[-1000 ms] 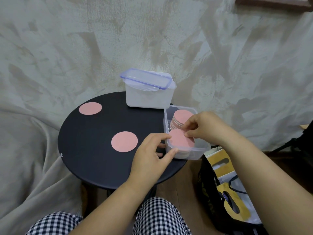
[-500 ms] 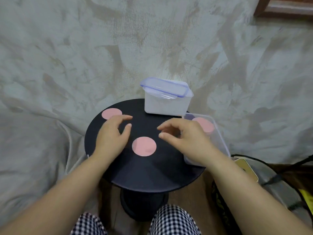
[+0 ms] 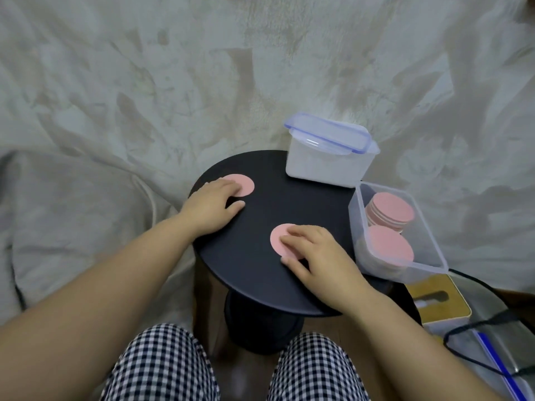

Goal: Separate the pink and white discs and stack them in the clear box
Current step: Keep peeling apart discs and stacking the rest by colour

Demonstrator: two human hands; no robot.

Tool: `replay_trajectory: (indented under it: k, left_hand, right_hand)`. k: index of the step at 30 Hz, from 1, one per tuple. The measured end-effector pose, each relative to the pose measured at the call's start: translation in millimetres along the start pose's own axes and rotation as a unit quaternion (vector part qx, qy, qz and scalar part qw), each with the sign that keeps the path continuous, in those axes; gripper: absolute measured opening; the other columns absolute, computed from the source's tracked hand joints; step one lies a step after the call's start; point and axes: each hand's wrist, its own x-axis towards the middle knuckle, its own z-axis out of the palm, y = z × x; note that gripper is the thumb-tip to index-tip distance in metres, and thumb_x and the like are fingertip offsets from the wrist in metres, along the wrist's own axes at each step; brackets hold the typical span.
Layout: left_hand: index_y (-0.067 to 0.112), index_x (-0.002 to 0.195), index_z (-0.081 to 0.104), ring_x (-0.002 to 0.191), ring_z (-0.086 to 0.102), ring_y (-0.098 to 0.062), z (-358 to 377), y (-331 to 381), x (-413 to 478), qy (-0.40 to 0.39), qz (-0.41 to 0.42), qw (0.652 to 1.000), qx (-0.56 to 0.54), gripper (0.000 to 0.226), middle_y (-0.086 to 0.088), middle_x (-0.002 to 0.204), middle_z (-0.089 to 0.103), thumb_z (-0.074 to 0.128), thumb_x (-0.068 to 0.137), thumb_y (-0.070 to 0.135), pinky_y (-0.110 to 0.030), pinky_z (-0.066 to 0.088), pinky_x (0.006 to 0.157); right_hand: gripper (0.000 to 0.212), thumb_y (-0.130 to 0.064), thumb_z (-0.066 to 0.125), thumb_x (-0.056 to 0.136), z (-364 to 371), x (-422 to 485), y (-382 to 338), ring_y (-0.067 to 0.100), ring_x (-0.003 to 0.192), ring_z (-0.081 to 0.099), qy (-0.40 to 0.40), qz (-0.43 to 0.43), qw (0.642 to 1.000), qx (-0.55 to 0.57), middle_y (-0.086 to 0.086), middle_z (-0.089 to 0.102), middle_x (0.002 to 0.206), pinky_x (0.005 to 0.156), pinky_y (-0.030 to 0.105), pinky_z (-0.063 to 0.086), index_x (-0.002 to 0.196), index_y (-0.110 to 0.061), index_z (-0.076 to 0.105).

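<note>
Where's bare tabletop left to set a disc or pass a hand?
Bare black table: the middle strip between left hand and right hand, up to the lidded container; also the near edge below the near disc. Crowded: right side, clear box beside the container.

The middle of the worktop [image 3: 275, 204] is bare between the left hand [image 3: 211, 206] and the right hand [image 3: 315, 256], so a path lies open there. The lidded container [image 3: 327, 163] blocks the far right side, and just beside it the clear box [image 3: 356, 227] is open from above.
</note>
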Motion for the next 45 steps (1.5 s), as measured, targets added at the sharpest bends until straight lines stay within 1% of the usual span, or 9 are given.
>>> replay_trajectory:
  k: [4, 10, 16, 23, 25, 31, 39, 41, 45]
  left_hand:
    - [0.018, 0.133, 0.048, 0.132, 0.037, -0.020, 5, 8, -50, 0.043, 0.043, 0.997, -0.041, 0.052, 0.001, 0.139, 0.047, 0.042, 0.090, 0.047, -0.035, 0.029, 0.109]
    - [0.014, 0.120, 0.062, 0.122, 0.045, -0.013, 12, 24, -112, 0.080, 0.125, 0.987, -0.061, 0.061, 0.002, 0.127, 0.058, 0.041, 0.082, 0.057, -0.036, 0.030, 0.108]
    - [0.016, 0.110, 0.068, 0.118, 0.048, -0.012, 16, 20, -129, 0.078, 0.204, 0.971, -0.095, 0.059, 0.001, 0.120, 0.062, 0.059, 0.070, 0.059, -0.032, 0.029, 0.107]
    - [0.033, 0.091, 0.071, 0.096, 0.060, 0.010, -2, 42, -137, 0.147, 0.085, 0.923, -0.344, 0.011, 0.033, 0.092, 0.067, 0.065, 0.084, 0.026, -0.015, 0.045, 0.091]
    - [0.038, 0.086, 0.065, 0.088, 0.060, 0.014, -4, 54, -134, 0.202, 0.039, 0.906, -0.371, 0.025, 0.039, 0.084, 0.063, 0.059, 0.088, 0.013, -0.008, 0.046, 0.080]
    - [0.038, 0.083, 0.067, 0.083, 0.062, 0.010, 5, 94, -123, 0.198, -0.012, 0.876, -0.440, 0.023, 0.029, 0.086, 0.068, 0.060, 0.088, 0.017, -0.007, 0.043, 0.074]
    - [0.028, 0.096, 0.069, 0.089, 0.066, -0.001, 14, 118, -127, 0.109, 0.018, 0.859, -0.499, 0.021, 0.012, 0.093, 0.072, 0.063, 0.086, 0.011, -0.014, 0.050, 0.076]
    - [0.026, 0.099, 0.068, 0.092, 0.064, 0.000, 16, 118, -126, 0.124, 0.020, 0.865, -0.486, 0.021, 0.013, 0.095, 0.070, 0.061, 0.088, 0.011, -0.015, 0.049, 0.078]
    - [0.025, 0.108, 0.066, 0.100, 0.058, 0.005, 20, 117, -125, 0.150, 0.024, 0.889, -0.433, 0.024, 0.018, 0.103, 0.067, 0.057, 0.091, 0.012, -0.006, 0.043, 0.081]
  right_hand:
    - [0.068, -0.062, 0.027, 0.081, 5, -20, 11, 0.012, 0.137, 0.029, 0.002, -0.005, 0.999, 0.037, -0.009, 0.041, 0.144, 0.112, 0.021, 0.016, 0.133, -0.024, 0.050]
    - [0.082, -0.079, 0.033, 0.072, 5, -46, 14, 0.003, 0.137, 0.026, 0.011, -0.033, 0.997, 0.064, -0.014, 0.036, 0.144, 0.113, 0.029, 0.017, 0.133, -0.026, 0.049]
    - [0.064, -0.060, 0.061, 0.066, 0, -58, 19, -0.005, 0.132, 0.032, 0.022, -0.067, 0.988, 0.135, -0.019, 0.045, 0.137, 0.113, 0.032, 0.021, 0.122, -0.030, 0.059]
    - [0.019, -0.028, 0.066, 0.079, -10, -70, 4, -0.004, 0.100, 0.061, 0.118, -0.035, 0.949, 0.290, -0.023, 0.069, 0.099, 0.090, 0.017, 0.046, 0.095, -0.037, 0.068]
    - [0.018, -0.023, 0.067, 0.082, -17, -67, -2, -0.006, 0.087, 0.062, 0.167, 0.016, 0.930, 0.326, -0.027, 0.067, 0.089, 0.077, 0.007, 0.045, 0.087, -0.040, 0.065]
    - [0.004, -0.026, 0.065, 0.078, -17, -50, -15, 0.002, 0.079, 0.061, 0.235, 0.112, 0.874, 0.410, -0.011, 0.067, 0.083, 0.068, 0.011, 0.047, 0.081, -0.028, 0.066]
    - [0.018, -0.010, 0.063, 0.084, -3, -43, -23, 0.005, 0.090, 0.064, 0.268, 0.126, 0.819, 0.492, 0.000, 0.067, 0.099, 0.077, 0.017, 0.049, 0.094, -0.024, 0.058]
    - [0.030, -0.011, 0.057, 0.088, -1, -45, -22, 0.004, 0.100, 0.062, 0.242, 0.118, 0.830, 0.489, -0.001, 0.064, 0.110, 0.084, 0.017, 0.049, 0.107, -0.034, 0.052]
    - [0.039, -0.011, 0.048, 0.094, -2, -50, -12, -0.008, 0.111, 0.050, 0.203, 0.071, 0.915, 0.341, -0.015, 0.057, 0.119, 0.092, 0.006, 0.037, 0.124, -0.036, 0.047]
